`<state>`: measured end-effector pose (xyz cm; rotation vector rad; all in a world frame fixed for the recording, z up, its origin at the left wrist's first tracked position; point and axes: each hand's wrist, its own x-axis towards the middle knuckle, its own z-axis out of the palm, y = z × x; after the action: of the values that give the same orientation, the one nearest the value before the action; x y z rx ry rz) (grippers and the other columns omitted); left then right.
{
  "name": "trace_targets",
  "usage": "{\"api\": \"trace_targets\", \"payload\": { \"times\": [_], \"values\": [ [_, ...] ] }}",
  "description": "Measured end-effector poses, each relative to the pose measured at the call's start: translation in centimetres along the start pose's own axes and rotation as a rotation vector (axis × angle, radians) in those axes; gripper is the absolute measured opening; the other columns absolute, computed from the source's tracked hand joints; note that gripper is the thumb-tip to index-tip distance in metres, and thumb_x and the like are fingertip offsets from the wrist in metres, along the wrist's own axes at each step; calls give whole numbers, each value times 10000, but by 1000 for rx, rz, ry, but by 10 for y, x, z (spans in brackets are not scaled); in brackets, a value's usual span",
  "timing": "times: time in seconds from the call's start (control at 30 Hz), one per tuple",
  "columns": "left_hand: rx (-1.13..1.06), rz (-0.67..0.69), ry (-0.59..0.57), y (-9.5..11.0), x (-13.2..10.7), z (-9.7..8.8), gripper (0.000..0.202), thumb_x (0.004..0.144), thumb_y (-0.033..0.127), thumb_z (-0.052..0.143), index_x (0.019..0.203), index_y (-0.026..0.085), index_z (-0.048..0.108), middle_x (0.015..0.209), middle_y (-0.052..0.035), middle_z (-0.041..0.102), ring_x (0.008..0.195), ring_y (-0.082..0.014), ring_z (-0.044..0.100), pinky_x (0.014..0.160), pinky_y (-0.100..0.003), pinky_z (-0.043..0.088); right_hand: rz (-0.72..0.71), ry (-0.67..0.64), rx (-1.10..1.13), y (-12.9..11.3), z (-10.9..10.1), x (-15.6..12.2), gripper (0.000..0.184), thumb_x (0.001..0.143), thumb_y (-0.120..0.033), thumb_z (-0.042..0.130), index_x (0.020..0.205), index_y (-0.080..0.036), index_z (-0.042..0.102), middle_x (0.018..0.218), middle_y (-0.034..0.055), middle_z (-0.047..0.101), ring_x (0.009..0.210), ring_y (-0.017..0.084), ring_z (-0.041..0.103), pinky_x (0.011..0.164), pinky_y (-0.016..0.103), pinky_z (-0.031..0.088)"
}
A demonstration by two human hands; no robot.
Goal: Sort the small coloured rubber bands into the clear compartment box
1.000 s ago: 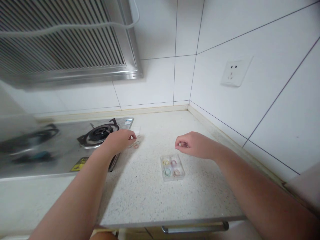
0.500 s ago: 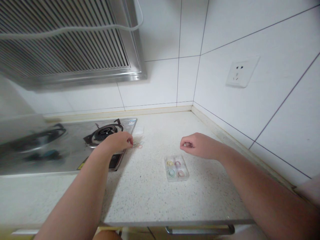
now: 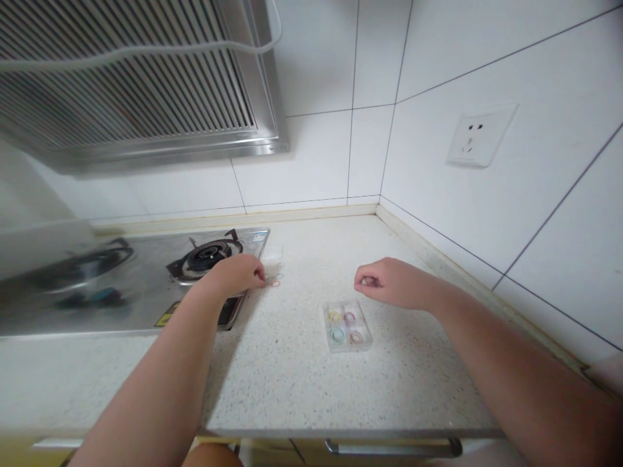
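Observation:
My left hand (image 3: 252, 272) is closed, fingertips pinched down at a small loose bunch of thin coloured bands (image 3: 276, 280) beside the stove's right edge. Whatever sits between those fingertips is hidden. My right hand (image 3: 372, 275) hovers above the counter with its fingers curled into a loose pinch; nothing shows in it. Just below that hand is a clear plastic box (image 3: 367, 344) divided into compartments. Ring-shaped bands lie in it by colour: yellow (image 3: 333, 316), purple-pink (image 3: 349, 317), mint green (image 3: 337, 336) and reddish brown (image 3: 356, 337).
A gas stove (image 3: 146, 318) with black burners takes up the left of the speckled counter (image 3: 287, 383). Behind the bands lies a faint clear, flat piece (image 3: 273, 251). A range hood (image 3: 146, 78) hangs above; a socket (image 3: 481, 136) is on the right wall.
The whole view has shifted slightly, carrying both hands and the box a little to the right in the picture. Both hands keep nearly the same pose and place over the counter.

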<state>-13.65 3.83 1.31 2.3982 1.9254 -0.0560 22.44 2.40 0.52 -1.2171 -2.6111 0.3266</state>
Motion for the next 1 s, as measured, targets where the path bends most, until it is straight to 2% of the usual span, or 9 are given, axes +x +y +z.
{"api": "trace_targets", "payload": {
  "times": [0.17, 0.57, 0.8, 0.93, 1.0],
  "values": [
    [5, 14, 43, 4, 0, 2, 440, 783, 619, 614, 880, 226, 786, 960, -94, 758, 816, -252, 669, 647, -295, 405, -9, 1, -10, -1, 0, 0, 225, 905, -359, 548, 855, -208, 708, 647, -16, 622, 576, 111, 498, 573, 270, 301],
    [25, 11, 49, 6, 4, 8, 405, 787, 585, 616, 876, 224, 776, 974, -98, 756, 817, -246, 666, 651, -291, 410, -4, -12, -14, -2, -2, 0, 227, 905, -359, 547, 861, -208, 711, 649, -12, 624, 573, 110, 494, 570, 271, 295],
    [-13, 29, 99, 9, 0, 3, 289, 822, 436, 587, 909, 225, 764, 941, -79, 744, 755, -218, 645, 620, -285, 379, -6, -4, -7, -2, -1, -1, 225, 898, -357, 557, 861, -202, 717, 654, -1, 630, 572, 115, 492, 570, 275, 291],
    [-61, 64, 114, 18, -1, -1, 256, 835, 347, 561, 939, 213, 752, 884, -63, 735, 717, -187, 624, 609, -272, 374, 1, 1, 0, -3, -2, -1, 229, 894, -358, 562, 862, -201, 725, 659, 6, 632, 565, 115, 489, 566, 278, 282],
    [-154, 105, 118, 25, -2, 0, 261, 853, 340, 541, 948, 201, 741, 821, -46, 722, 687, -169, 607, 604, -263, 379, -4, 4, -2, -4, -3, -1, 228, 896, -354, 560, 865, -202, 727, 656, 5, 628, 566, 114, 487, 567, 278, 279]
  ]
}}
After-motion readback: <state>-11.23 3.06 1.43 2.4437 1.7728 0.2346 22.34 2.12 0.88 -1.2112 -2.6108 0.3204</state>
